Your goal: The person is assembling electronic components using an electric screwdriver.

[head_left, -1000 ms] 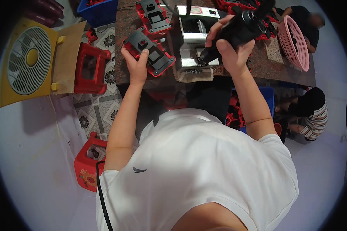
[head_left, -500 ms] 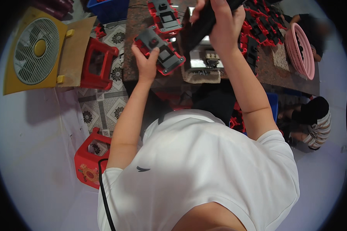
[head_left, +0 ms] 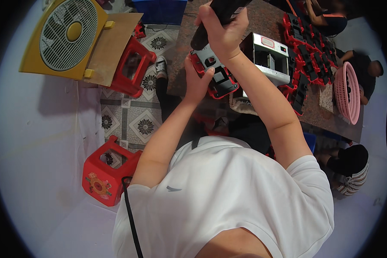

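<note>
On the table's left part, a red-and-grey plastic housing (head_left: pixel 219 78) lies tilted, with dark recesses in its upper face. My left hand (head_left: pixel 198 82) holds its near left side, thumb on top and fingers round the edge. My right hand (head_left: pixel 224 38) is wrapped round a thick black tool, apparently an electric screwdriver (head_left: pixel 222 12). The tool's lower end hangs over the housing's far end; whether it touches cannot be seen. Just right of the housing stands a white metal box (head_left: pixel 268 45) with an open front and a small red switch, partly behind my right forearm.
Several red-and-black housings (head_left: pixel 307 51) lie in rows on the brown stone table (head_left: pixel 262 13). A pink basket (head_left: pixel 347 92) stands at its right edge, near other people. Left are a yellow fan (head_left: pixel 64 36), red stools (head_left: pixel 112 172) and a blue bin (head_left: pixel 161 10).
My right hand has brought the black screwdriver left, over the housing in my left hand. The view has turned, so the table and metal box show lower and farther right.
</note>
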The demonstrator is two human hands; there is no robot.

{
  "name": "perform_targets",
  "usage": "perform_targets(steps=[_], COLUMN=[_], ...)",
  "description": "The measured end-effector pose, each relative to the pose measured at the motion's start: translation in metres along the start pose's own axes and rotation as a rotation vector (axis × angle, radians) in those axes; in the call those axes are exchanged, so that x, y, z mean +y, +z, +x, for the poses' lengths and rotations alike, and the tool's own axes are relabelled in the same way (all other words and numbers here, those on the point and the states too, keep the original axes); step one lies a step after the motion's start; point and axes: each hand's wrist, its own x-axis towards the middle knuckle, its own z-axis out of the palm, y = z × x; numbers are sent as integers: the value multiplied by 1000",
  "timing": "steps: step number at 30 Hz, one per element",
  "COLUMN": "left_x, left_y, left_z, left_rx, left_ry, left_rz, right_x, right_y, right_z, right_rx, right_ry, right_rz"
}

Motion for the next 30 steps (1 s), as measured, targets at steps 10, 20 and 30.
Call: perform_targets(steps=[10,20,30], left_x=[9,7,29], left_y=[2,-24,-34], left_z=[3,11,90], left_rx=[32,-99,-897], left_ry=[-8,-187,-680], left_rz=[81,-150,-10], right_x=[-1,-35,-118], right_y=[10,-51,-134], right_z=[9,14,-76], right_rx=[-73,174,240], right_ry=[85,154,375], right_rz=[-68,129,20])
